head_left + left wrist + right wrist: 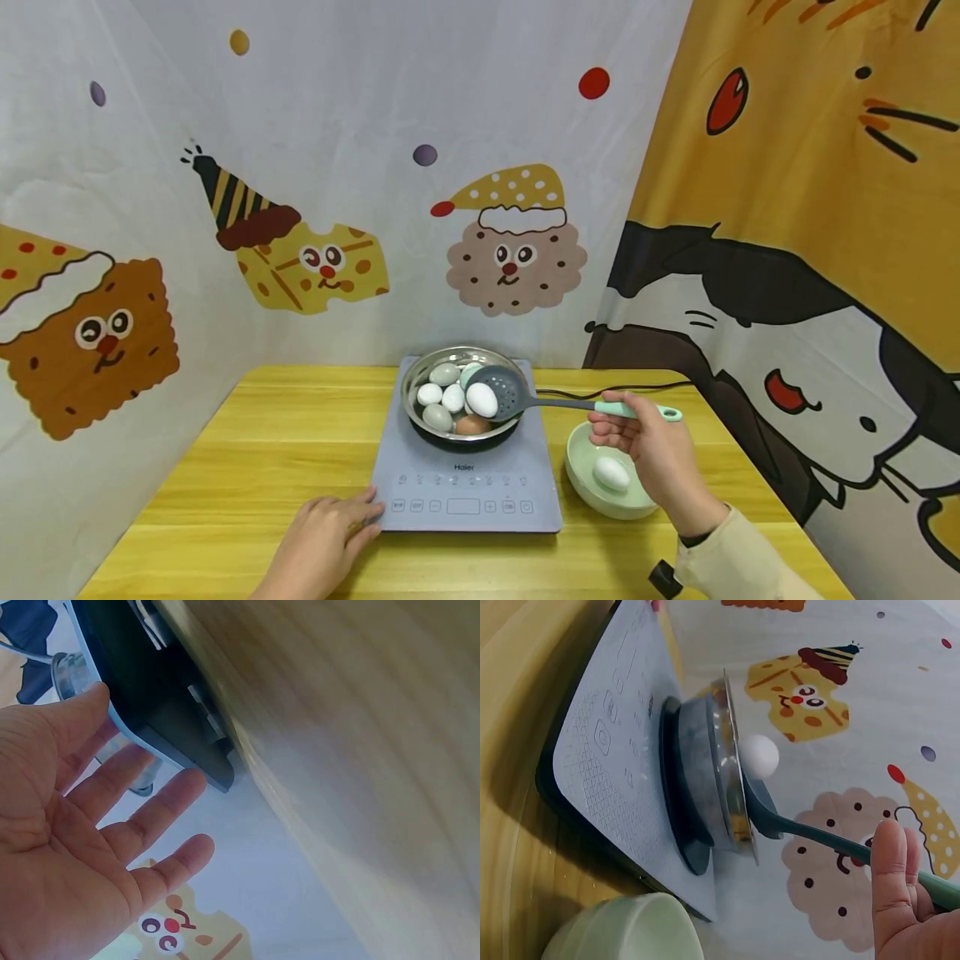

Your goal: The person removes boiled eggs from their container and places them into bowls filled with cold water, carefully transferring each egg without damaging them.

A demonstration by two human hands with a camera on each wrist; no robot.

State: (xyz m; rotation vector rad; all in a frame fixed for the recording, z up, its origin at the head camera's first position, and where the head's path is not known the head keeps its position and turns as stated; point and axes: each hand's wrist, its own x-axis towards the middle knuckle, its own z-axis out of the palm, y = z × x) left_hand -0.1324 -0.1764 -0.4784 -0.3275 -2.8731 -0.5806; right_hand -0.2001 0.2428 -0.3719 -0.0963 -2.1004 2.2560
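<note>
My right hand [656,446] grips the green handle of a dark grey slotted skimmer [504,390]. One white egg [482,400] lies in its bowl, over the metal pan [420,367]; in the right wrist view the egg [760,756] shows above the pan's rim. Several white, greyish and pale green eggs and a brown egg [473,425] fill the pan, partly covered by the skimmer. The pan stands on a grey-blue induction cooktop [465,492]. At the cooktop's front left corner, my left hand [322,533] touches the edge, fingers loosely extended in the left wrist view.
Right of the cooktop sits a pale green bowl [581,492] with one white egg [611,473] inside. A black cord [600,392] runs along the back of the wooden table [262,467]. Printed cloth hangs behind. A small black object [664,578] is below my right sleeve.
</note>
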